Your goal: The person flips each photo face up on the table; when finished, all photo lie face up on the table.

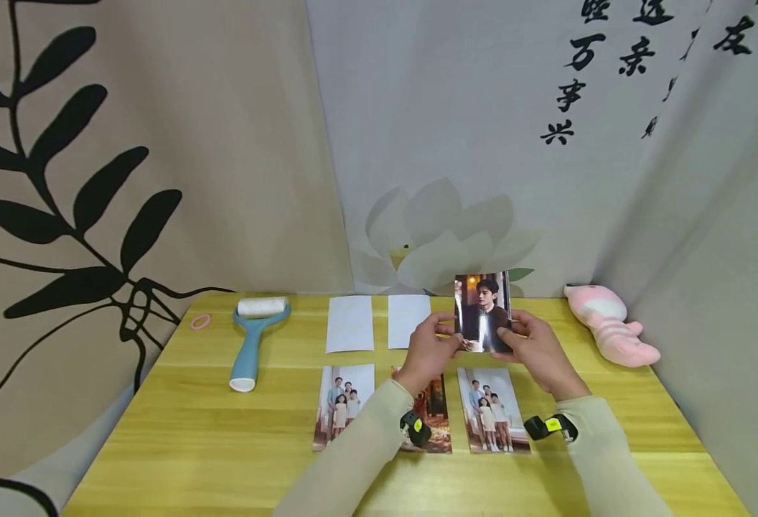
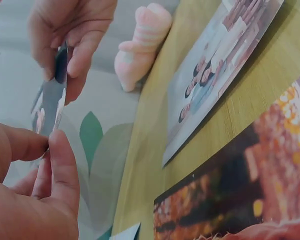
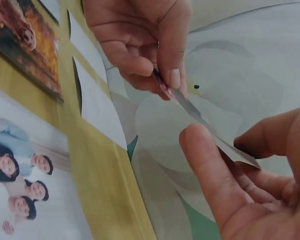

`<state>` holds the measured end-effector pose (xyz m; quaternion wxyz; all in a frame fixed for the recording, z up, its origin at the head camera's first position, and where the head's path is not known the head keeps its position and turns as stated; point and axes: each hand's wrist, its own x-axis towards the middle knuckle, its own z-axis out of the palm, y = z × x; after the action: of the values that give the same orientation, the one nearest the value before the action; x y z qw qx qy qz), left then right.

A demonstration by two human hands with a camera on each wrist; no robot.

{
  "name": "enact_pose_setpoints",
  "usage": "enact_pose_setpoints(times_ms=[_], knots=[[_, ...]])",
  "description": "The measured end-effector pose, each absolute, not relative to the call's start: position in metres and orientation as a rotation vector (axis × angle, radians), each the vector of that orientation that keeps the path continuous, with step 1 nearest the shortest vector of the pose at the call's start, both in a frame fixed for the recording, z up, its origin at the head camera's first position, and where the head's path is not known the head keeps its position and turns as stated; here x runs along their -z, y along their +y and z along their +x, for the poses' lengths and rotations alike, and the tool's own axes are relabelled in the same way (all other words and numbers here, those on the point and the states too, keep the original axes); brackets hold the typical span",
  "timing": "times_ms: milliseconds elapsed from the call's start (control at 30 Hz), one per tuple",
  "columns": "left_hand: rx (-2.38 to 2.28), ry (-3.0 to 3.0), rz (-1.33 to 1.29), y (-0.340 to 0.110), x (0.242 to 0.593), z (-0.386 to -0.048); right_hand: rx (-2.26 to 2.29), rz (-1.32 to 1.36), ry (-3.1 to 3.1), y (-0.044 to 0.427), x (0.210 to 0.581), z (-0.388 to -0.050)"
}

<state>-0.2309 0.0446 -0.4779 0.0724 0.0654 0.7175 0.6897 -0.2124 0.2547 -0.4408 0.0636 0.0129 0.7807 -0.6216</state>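
A glossy photo [image 1: 482,309] of a dark-haired person in dark clothes is held up above the table's back part. My left hand [image 1: 427,353] pinches its lower left edge between thumb and fingers. The lower right edge is pinched by my right hand [image 1: 540,353]. In the left wrist view the photo [image 2: 54,100] appears nearly edge-on between both hands. Below lie two family photos, a left one [image 1: 347,398] and a right one [image 1: 492,413]. Between them an autumn-coloured photo [image 1: 439,413] is partly hidden by my left arm.
Two white cards, one left [image 1: 349,323] and one right [image 1: 406,319], lie behind the family photos. A blue-handled lint roller [image 1: 250,348] and a pink ring [image 1: 201,322] are at the left. A pink plush toy [image 1: 611,327] sits at the back right, beside the curtain [image 1: 728,251].
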Motion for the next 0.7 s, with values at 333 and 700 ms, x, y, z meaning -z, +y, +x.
enact_pose_setpoints(times_ms=[333, 700], knots=[[-2.122, 2.137, 0.116, 0.047, 0.486, -0.241, 1.969, 0.128, 2.399, 0.261, 0.454, -0.220], [-2.023, 2.333, 0.043, 0.052, 0.500, -0.244, 1.760, 0.167, 2.623, 0.270, 0.473, -0.234]])
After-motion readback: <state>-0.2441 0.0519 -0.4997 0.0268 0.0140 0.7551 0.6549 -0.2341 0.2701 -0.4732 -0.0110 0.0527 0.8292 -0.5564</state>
